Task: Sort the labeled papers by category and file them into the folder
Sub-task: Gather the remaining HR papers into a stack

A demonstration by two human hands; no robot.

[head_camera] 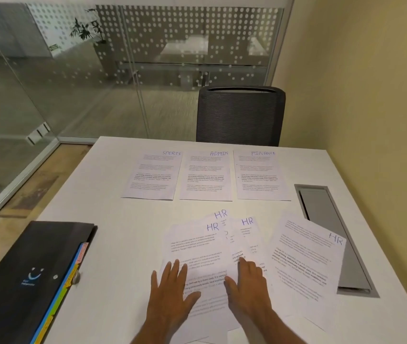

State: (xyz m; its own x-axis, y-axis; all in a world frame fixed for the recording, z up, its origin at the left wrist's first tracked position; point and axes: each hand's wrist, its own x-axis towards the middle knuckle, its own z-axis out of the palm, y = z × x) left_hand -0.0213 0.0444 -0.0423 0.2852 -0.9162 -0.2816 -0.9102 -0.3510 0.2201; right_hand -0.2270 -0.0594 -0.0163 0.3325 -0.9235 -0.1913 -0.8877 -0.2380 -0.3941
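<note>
While the black folder [21,276] lies closed at the left edge of the white table [113,212], with its coloured tabs showing along the side, no sheet seems to be filed in it yet, so I judge the filing part of the task as not begun. At the far side of the table three sorted places are already made: a sheet marked SPORTS [151,175], just beside it one marked ADMIN [206,176], and then one marked FINANCE [260,175]; if more sheets lie under each I cannot tell. Nearer to the person, a loose fan of papers marked HR [197,244] is not yet squared into a pile. The left hand [172,286] rests flat on this fan with fingers spread and straight. The right hand [248,284], close beside it but not touching it, presses with straight fingers on an overlapping sheet. One more HR sheet [306,256] lies tilted further right, partly over the grey cable slot [341,234]. I think the sorting is almost finished: what is left is to collect the HR sheets together, then to put all four groups into the folder.
</note>
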